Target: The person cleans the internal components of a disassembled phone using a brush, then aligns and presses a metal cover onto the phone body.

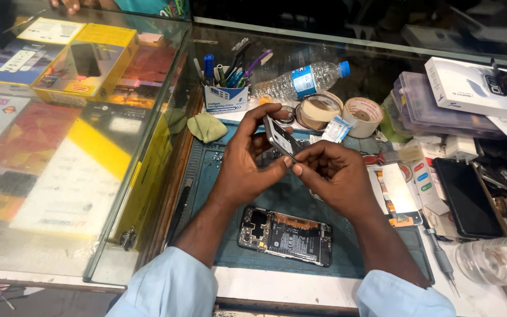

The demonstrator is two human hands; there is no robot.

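Left hand (243,161) is what I'm watching first: fingers curled up and around a small grey phone part (281,140), thumb pressing in near its lower edge. Right hand (331,176) is closed down tight too, thumb and fingertips pinching the same part from the other side, so both hands meet just above the blue-green work mat (206,176). Directly below them on the mat lies an opened phone (285,236) with its boards showing. Further back I see two tape rolls (341,111), a lying water bottle (300,80) and a pen cup (226,97). A glass display case (77,129) boxes in the left side, and a dark phone (466,196) sits among clutter on the counter (277,286) to the right.
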